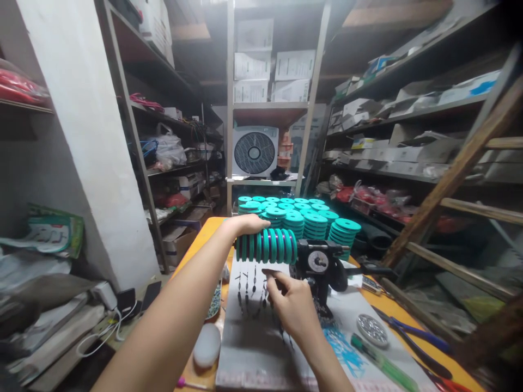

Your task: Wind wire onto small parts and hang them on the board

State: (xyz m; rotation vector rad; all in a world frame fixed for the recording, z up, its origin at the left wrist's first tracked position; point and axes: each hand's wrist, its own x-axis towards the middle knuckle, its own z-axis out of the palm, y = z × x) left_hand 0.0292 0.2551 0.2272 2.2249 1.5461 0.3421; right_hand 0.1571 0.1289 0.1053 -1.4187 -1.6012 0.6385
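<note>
A row of teal spools (267, 246), with dark purple line between their rims, sits on the shaft of a black winding device (321, 261). My left hand (250, 222) rests over the top of this row, fingers curled toward its far side and partly hidden. Below the spools hang several thin strands strung with small dark pieces (247, 288). My right hand (294, 302) is in front of the device, thumb and fingers closed at one strand; the exact pinch point is small and blurred. A white board (249, 348) lies underneath.
Stacks of teal spools (314, 223) stand behind the device. On the right are a round silver tin (372, 329), a green cutter (382, 362) and pliers (420, 332). A white round lid (206, 345) lies left. Shelves and a wooden ladder (461, 169) surround the orange table (210, 231).
</note>
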